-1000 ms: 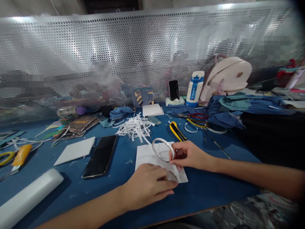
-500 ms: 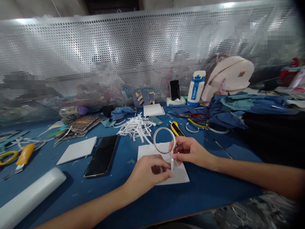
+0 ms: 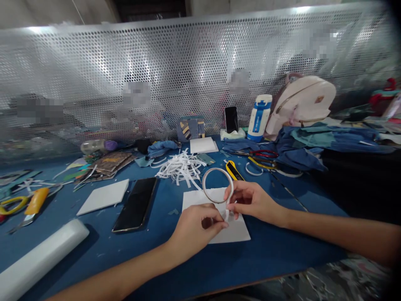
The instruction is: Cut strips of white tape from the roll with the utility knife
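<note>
A narrow roll of tape [image 3: 204,190] stands on edge above a white paper sheet [image 3: 233,234], its ring facing me. My right hand [image 3: 250,200] grips the roll's right side between thumb and fingers. A short pale tape end [image 3: 227,214] hangs down from the roll. My left hand [image 3: 197,228] pinches at that end, thumb against fingertips, just left of and below my right hand. The fingertips partly hide the tape end. Behind the roll lies a heap of white paper strips [image 3: 181,167], and a yellow box cutter [image 3: 233,170] is just past my right hand.
A black phone [image 3: 135,205] and a white pad [image 3: 105,196] lie left, with a long white bar [image 3: 46,259] nearer. Orange-handled scissors [image 3: 36,200] are far left. Blue cloth [image 3: 300,146], a bottle [image 3: 260,117] and a backpack [image 3: 305,100] stand right, before a perforated metal screen [image 3: 188,62].
My left thumb and fingertips have closed together on the tape end, which shows less than before. The view has shifted slightly; the roll stays in my right hand.
</note>
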Demonstrator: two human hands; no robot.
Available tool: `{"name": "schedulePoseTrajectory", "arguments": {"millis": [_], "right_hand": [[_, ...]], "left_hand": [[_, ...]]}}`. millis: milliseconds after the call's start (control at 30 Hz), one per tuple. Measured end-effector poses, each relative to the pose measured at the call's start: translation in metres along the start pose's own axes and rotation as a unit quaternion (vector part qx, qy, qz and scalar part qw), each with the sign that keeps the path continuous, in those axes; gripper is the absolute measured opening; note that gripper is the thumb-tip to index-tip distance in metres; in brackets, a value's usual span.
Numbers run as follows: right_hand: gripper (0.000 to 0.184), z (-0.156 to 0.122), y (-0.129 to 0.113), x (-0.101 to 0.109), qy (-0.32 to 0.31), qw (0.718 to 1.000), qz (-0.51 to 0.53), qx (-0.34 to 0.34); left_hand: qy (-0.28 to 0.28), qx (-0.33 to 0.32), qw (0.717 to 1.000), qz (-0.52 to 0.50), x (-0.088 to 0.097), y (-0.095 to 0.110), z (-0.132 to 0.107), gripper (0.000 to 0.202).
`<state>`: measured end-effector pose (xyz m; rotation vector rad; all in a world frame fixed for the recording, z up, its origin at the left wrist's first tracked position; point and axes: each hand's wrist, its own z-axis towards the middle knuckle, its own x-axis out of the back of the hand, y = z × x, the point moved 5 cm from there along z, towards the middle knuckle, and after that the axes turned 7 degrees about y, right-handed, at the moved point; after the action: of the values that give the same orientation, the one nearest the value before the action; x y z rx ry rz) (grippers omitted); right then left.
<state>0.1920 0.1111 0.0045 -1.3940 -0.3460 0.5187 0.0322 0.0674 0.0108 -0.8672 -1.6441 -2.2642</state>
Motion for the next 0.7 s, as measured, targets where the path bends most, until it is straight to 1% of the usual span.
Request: {"name": "schedulePoseTrajectory", "arguments": {"millis": [133,267,367,467,567,600,633,700], "right_hand": [[0.027,0.002,-0.005,0.0,0.022,1.0,0.007,0.001],[0.031,0.004,-0.007,0.003,0.079,0.997,0.012,-0.002],[0.033,0.003,-0.007,0.004,0.101,0.995,0.013,0.0],[0.032,0.002,-0.005,0.001,0.09,0.996,0.021,-0.002],[0.03,0.0,-0.003,0.0,0.075,0.997,0.031,-0.003],[0.029,0.0,-0.003,0.0,0.072,0.997,0.032,-0.003],[0.029,-0.001,-0.003,0.0,0.072,0.997,0.032,-0.003],[0.029,-0.001,-0.004,0.0,0.074,0.997,0.034,-0.005]], "left_hand": [[0.012,0.002,1.0,-0.019,0.003,0.002,0.0,0.024],[0.021,-0.001,0.998,-0.054,0.006,0.003,0.002,0.033],[0.028,-0.047,0.998,-0.026,0.01,0.008,0.001,0.036],[0.026,-0.116,0.992,0.038,0.013,0.018,-0.003,0.033],[0.023,-0.156,0.985,0.076,0.015,0.024,-0.007,0.029],[0.021,-0.155,0.985,0.071,0.015,0.024,-0.007,0.03],[0.02,-0.138,0.989,0.046,0.015,0.023,-0.006,0.032],[0.02,-0.068,0.997,-0.038,0.013,0.017,-0.002,0.037]]}}
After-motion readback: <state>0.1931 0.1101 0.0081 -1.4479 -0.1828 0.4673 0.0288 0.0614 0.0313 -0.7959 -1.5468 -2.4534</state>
